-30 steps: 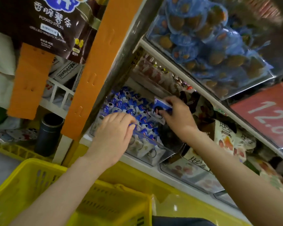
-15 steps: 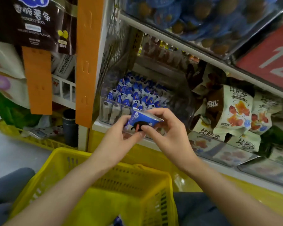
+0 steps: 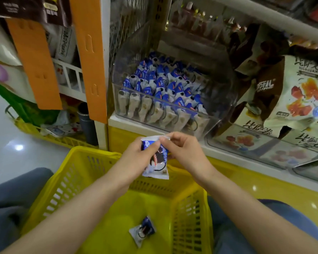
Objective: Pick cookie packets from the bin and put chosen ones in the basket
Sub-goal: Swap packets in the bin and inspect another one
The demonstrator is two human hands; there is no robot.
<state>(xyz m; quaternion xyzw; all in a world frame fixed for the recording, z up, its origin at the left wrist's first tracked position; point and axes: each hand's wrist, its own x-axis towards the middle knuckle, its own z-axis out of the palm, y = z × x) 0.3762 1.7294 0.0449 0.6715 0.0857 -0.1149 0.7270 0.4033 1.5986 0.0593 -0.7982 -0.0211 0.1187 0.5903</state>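
This is looking like a shop aisle: at 12 o'clock a clear plastic bin (image 3: 226, 96) is sitting on a white shelf (image 3: 128, 123), holding rows of blue-and-white cookie packets (image 3: 163, 85); at 2 o'clock printed snack bags (image 3: 299, 92) are piling up; at 10 o'clock orange display strips (image 3: 89, 57) are hanging; at 6 o'clock a yellow slotted plastic basket (image 3: 189, 217) is standing.

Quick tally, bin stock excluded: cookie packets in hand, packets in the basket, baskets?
yellow basket: 1
held packet, gripped by left hand and right hand: 1
loose packet lying in the basket: 1
Total: 3
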